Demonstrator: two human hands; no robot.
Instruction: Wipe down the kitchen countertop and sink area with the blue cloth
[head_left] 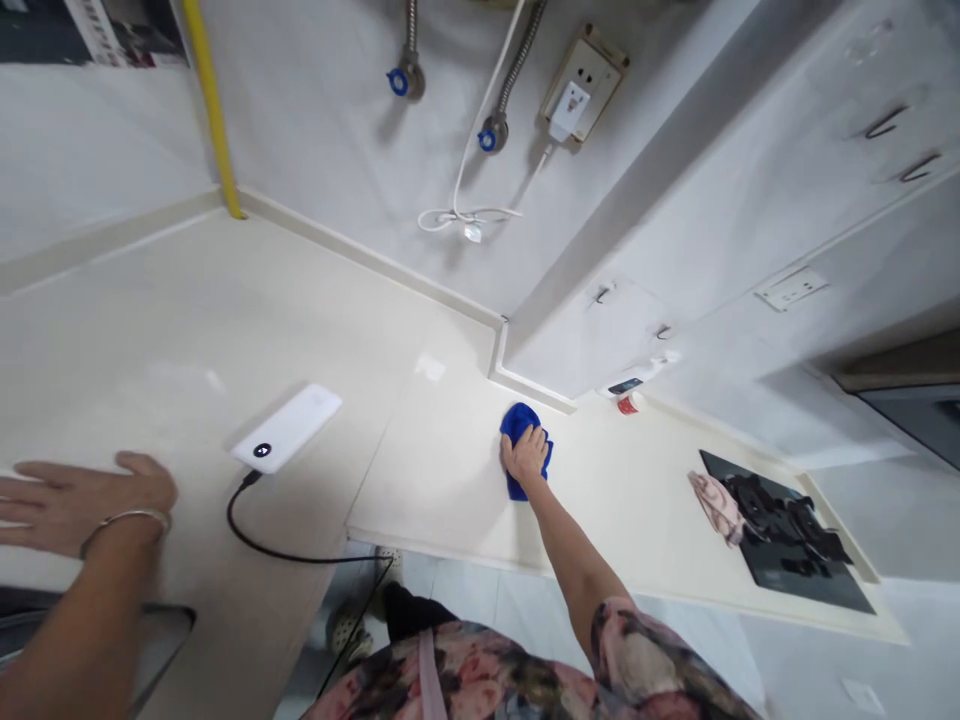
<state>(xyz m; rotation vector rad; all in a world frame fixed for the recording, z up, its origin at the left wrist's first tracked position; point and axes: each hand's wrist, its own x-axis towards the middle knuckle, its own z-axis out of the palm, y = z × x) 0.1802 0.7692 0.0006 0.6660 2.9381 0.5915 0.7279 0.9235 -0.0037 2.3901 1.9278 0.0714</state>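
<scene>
Blue cloth [523,440] pinned flat on the bench [187,330], right by the wall corner.

The right hand [526,455] presses down on the cloth's near half; it runs lengthwise away from the person. The left hand [79,500] lies open and flat, well left of the cloth, past the white power bank [286,428].
</scene>
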